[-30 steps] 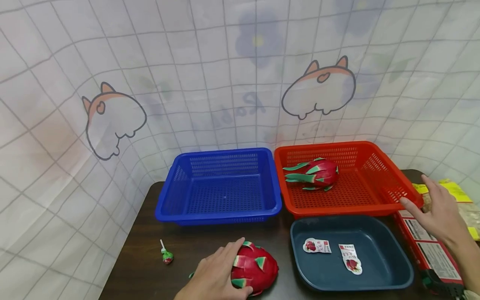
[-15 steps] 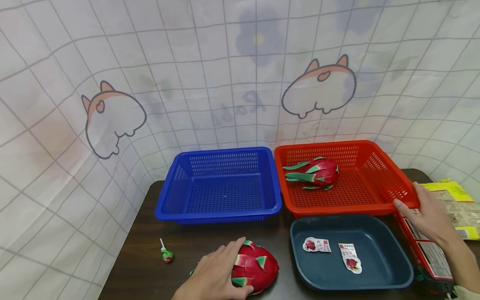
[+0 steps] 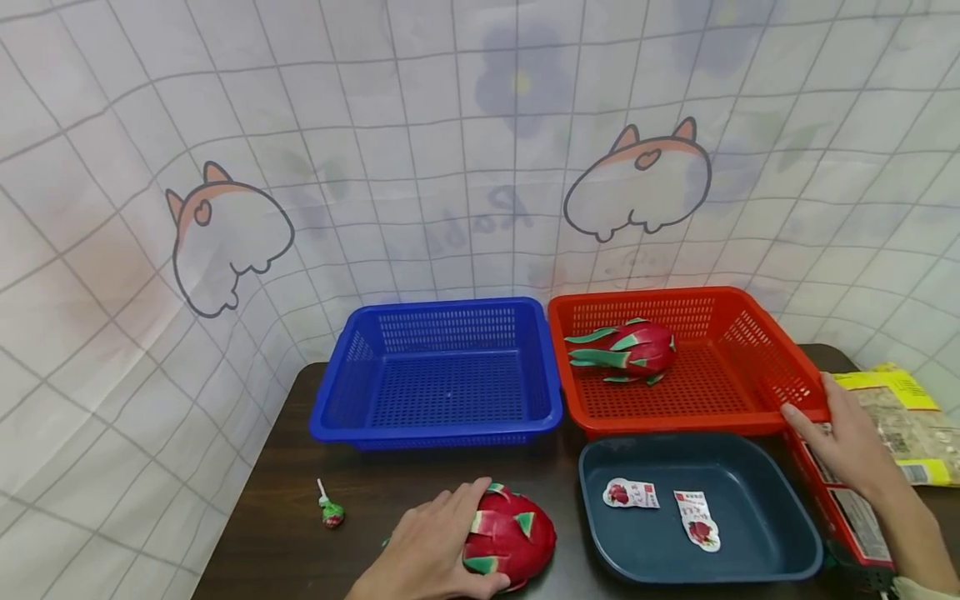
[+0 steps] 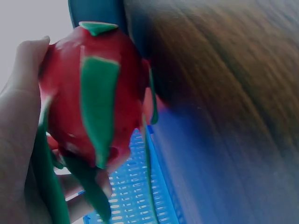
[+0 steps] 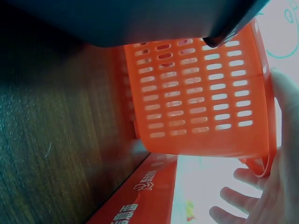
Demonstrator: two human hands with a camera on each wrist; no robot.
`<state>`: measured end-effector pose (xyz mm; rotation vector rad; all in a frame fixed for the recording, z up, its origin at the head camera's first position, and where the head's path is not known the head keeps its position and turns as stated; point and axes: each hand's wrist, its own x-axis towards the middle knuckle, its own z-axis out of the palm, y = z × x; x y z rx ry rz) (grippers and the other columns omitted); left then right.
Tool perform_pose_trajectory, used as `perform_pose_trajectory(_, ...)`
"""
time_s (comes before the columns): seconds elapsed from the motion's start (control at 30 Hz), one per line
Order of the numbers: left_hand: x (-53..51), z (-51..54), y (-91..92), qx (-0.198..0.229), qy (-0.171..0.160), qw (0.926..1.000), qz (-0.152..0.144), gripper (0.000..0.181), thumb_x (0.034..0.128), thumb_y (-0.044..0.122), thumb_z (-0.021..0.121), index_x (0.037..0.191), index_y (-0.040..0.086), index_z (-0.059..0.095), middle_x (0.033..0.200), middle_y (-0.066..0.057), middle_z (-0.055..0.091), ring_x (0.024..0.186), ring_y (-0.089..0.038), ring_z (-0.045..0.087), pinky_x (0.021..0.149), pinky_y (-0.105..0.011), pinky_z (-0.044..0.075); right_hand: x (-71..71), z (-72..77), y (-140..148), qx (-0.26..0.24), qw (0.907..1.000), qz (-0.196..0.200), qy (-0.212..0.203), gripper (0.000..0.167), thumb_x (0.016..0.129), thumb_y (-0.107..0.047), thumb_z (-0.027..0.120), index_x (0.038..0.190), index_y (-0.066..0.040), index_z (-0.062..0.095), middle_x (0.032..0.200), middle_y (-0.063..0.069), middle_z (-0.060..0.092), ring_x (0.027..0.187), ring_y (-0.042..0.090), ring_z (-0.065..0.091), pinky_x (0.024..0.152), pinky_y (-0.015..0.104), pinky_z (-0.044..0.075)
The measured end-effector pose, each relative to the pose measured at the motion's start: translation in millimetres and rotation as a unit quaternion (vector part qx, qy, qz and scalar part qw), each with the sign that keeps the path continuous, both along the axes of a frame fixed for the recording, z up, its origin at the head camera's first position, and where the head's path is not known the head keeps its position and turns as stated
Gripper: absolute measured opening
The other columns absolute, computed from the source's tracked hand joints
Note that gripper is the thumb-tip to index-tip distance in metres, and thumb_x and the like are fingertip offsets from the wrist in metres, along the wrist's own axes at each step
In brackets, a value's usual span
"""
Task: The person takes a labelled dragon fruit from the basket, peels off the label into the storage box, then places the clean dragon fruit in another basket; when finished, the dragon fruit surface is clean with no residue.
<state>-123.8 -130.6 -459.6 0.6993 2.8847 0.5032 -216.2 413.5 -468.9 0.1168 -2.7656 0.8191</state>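
My left hand (image 3: 431,546) is wrapped round a red dragon fruit (image 3: 513,537) with green scales, at the front of the dark table. In the left wrist view the dragon fruit (image 4: 93,88) fills the palm, its long green tips hanging past the fingers. At the right, my right hand (image 3: 858,437) touches the near right corner of a red basket (image 3: 697,423), thumb at the front rim. The right wrist view has its fingers spread beyond the corner of the basket (image 5: 201,140). A second dragon fruit (image 3: 637,350) lies inside the red basket, at its left.
Left of the red basket stands a blue basket (image 3: 442,435). A dark blue tray (image 3: 637,567) bears two fruit stickers (image 3: 697,521). A lollipop (image 3: 330,507) lies at the left. Near my right arm are a red box (image 3: 858,525) and a yellow-topped bag (image 3: 892,408).
My right hand has come left and down onto the red basket's corner, and that corner has shifted slightly left. My left hand and its dragon fruit have stayed put.
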Motion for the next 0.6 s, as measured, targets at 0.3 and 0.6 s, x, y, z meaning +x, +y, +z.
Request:
perform_pose_trajectory(0.3,-1.7,-2.7,4.6,-0.021,0.063,0.9978,-0.006,0.102,0.0676,0.092,0.044,0.139,0.019,0.044,0.112,0.006,0.065,0.088,-0.009,0.061,0.064,-0.028,0.055,0.5,2.7,1.9,-0.003,1.0,-0.005,-0.006,0.089,0.094,-0.035,0.055,0.153,0.004,0.001,0.14,0.042,0.028,0.115,0.055,0.032,0.078,0.074,0.035)
perform_pose_trajectory(0.6,0.6,2.9,3.5,0.062,0.027,0.9969,0.041,0.087,0.0667,0.078,0.064,0.132,0.023,0.048,0.109,0.006,0.068,0.088,-0.006,0.063,0.061,-0.025,0.056,2.9,-0.6,-1.7,-0.012,0.9997,-0.007,-0.018,0.091,0.094,-0.038,0.056,0.154,0.002,0.0,0.14,0.041,0.029,0.116,0.055,0.032,0.078,0.076,0.036)
